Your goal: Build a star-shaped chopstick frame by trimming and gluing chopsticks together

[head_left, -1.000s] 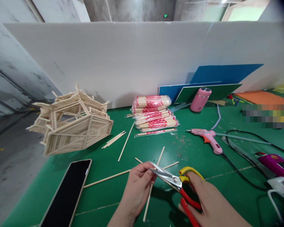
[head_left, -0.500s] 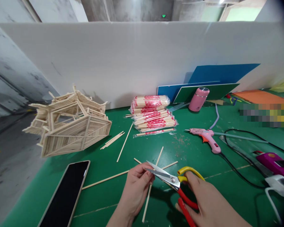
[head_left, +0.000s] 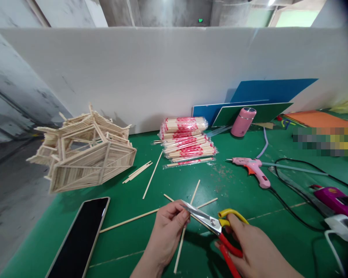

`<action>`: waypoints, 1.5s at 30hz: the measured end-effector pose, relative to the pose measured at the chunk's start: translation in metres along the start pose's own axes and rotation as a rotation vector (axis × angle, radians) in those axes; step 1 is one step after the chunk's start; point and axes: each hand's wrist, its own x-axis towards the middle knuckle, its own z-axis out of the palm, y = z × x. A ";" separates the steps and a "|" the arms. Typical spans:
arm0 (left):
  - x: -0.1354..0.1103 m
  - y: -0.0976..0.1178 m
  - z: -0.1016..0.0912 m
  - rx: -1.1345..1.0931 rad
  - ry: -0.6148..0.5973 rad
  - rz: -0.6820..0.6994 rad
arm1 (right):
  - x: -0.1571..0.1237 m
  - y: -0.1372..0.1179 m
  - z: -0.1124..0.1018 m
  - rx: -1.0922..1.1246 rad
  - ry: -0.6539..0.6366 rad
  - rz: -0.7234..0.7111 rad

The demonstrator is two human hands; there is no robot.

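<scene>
My right hand (head_left: pixel 246 243) grips a pair of scissors (head_left: pixel 201 214) with one yellow and one red handle. Their blades point left, nearly together, with the tips at the fingers of my left hand (head_left: pixel 169 229). That hand is closed in a pinch over crossed wooden sticks on the green table; what lies between its fingertips is too hidden to make out. One long stick (head_left: pixel 130 220) runs out to the left of it, and another stick (head_left: pixel 179 251) shows below.
At the left stands a roofed model of wooden sticks (head_left: pixel 104 162), with a phone (head_left: pixel 78 239) in front. Wrapped chopsticks (head_left: pixel 188 143) lie at the back. A pink glue gun (head_left: pixel 252 168), its cable, a pink bottle (head_left: pixel 243 122) and a purple tool (head_left: pixel 336 199) are to the right.
The scissor blades have come together, and their tips have shifted slightly at my left fingertips. My left hand and the sticks stay almost in place.
</scene>
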 end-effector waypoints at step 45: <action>0.002 -0.002 0.011 -0.108 0.253 -0.086 | 0.011 -0.012 -0.009 0.479 0.621 -0.640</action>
